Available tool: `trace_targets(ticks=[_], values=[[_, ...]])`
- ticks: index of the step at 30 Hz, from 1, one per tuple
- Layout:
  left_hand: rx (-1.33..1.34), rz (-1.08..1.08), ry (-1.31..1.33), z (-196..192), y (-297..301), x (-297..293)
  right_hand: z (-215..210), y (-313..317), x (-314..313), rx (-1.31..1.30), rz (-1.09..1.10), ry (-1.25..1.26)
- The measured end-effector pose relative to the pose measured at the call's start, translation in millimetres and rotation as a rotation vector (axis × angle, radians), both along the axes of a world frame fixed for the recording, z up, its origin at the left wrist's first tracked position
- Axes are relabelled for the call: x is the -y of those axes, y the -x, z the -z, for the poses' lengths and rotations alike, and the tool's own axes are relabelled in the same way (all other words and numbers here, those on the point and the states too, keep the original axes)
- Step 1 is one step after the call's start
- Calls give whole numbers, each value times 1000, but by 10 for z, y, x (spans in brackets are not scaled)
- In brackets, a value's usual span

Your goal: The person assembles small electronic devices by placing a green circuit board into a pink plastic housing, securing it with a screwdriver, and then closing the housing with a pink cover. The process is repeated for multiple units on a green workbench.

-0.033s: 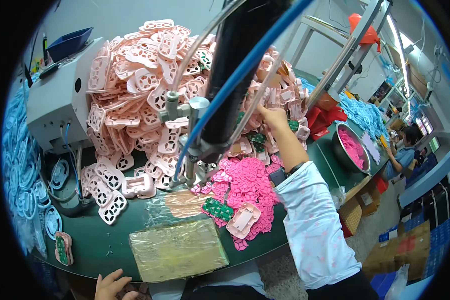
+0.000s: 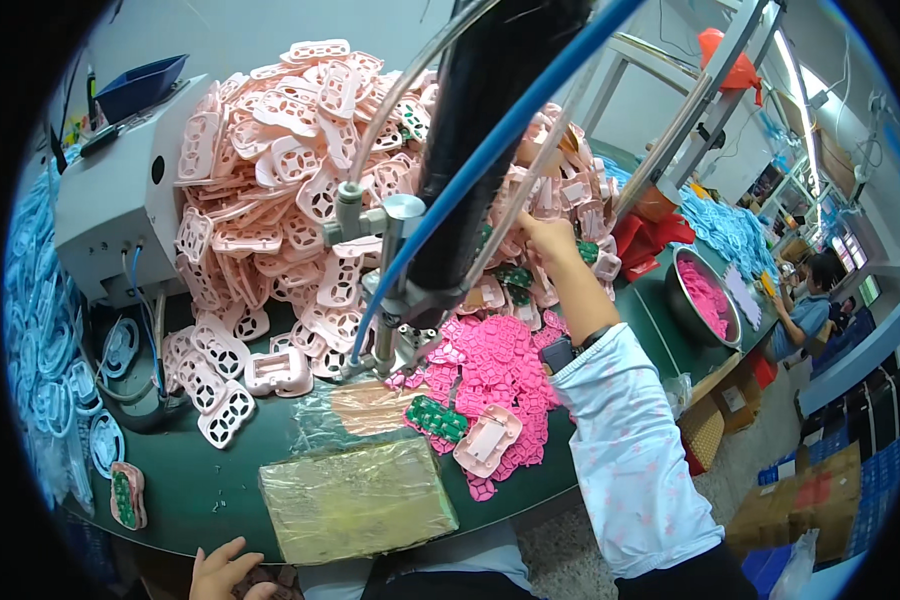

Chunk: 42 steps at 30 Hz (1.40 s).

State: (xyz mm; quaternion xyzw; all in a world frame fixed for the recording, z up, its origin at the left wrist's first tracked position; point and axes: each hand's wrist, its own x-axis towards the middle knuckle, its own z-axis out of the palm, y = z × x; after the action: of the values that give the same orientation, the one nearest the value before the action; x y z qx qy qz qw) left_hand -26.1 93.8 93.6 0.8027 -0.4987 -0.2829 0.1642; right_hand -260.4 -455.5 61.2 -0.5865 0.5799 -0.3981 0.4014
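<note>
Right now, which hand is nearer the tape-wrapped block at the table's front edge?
Left. The left hand rests just below the tape-wrapped block; the right hand reaches far beyond it into the pink parts pile.

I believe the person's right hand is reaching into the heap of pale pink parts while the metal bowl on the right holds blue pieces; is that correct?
Not quite. In the head view the right hand does reach into the heap of pale pink parts, but the metal bowl holds bright pink pieces, not blue ones.
</note>
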Motion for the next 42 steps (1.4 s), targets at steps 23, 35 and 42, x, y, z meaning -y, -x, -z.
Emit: trace_targets(ticks=[23,35,42], values=[[-137,-29,92,118,16,-94,-685,478,-711,799,-334,-86],[-509,72,644,39,351,986,-195,553,-2295,975,-1027,-477],[-1101,216,670,142,582,1044,-38,-19,-3060,881,-1176,-794]])
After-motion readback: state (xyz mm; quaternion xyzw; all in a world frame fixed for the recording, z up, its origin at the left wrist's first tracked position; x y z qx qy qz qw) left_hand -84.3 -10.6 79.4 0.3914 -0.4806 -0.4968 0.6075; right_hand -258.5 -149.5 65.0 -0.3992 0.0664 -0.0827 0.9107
